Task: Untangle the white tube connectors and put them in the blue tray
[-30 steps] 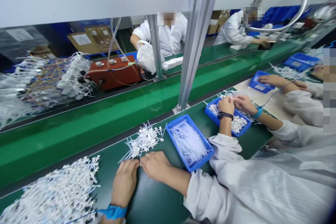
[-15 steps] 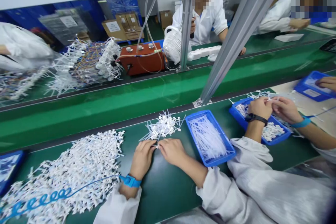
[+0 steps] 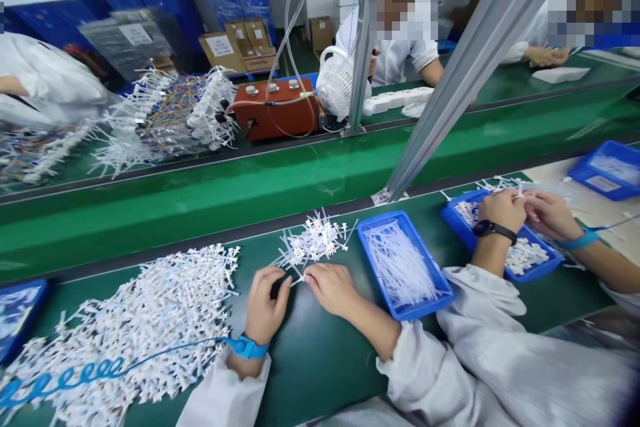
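My left hand (image 3: 265,307), with a blue wrist strap (image 3: 250,347) on it, hovers over the green bench with thumb and fingers apart and nothing between them. Beside it, my right hand (image 3: 331,288) pinches a small white cable tie (image 3: 299,279), whose thin tail points toward the left hand. Just beyond both hands lies a small heap of white cable ties with heads (image 3: 317,238). A blue tray (image 3: 361,240) of long translucent strips stands to the right of my right hand. Left of my left hand spreads a large pile of short white pieces (image 3: 150,320).
A coiled blue cord (image 3: 65,377) crosses the large pile. Another blue tray (image 3: 30,320) sits at the far left. On the right, a co-worker's hands (image 3: 525,210) work above a blue tray (image 3: 543,269). A metal post (image 3: 440,93) rises from the bench's back edge.
My left hand has drawn away to the left and its fingers have parted from the cable tie. The right hand keeps its pinch. The view has shifted slightly.
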`<state>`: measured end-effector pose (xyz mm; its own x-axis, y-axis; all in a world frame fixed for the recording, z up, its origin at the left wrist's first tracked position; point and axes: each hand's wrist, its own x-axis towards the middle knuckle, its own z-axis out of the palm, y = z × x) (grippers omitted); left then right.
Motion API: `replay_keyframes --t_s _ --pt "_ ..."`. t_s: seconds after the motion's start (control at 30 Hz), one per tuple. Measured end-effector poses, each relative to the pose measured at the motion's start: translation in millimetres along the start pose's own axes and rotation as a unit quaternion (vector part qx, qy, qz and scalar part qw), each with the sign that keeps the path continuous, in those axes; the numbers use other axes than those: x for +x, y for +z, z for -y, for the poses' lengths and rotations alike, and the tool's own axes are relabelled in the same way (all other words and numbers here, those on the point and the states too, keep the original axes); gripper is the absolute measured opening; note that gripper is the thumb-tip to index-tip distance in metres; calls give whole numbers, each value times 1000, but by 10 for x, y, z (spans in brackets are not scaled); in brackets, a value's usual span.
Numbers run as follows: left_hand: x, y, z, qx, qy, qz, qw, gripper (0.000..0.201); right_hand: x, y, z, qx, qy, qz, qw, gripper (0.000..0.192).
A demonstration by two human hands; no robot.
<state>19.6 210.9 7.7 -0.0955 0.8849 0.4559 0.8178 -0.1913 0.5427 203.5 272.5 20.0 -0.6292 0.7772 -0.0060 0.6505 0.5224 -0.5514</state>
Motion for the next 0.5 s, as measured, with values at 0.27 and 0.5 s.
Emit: replay_keyframes --t_s 0.27,0.5 --pt "-1 9 10 12 102 136 985 23 1 49 -24 25 -32 -43 998 23" --pt "-73 63 176 36 146 77 986 26 -5 52 -2 19 -41 -45 998 25"
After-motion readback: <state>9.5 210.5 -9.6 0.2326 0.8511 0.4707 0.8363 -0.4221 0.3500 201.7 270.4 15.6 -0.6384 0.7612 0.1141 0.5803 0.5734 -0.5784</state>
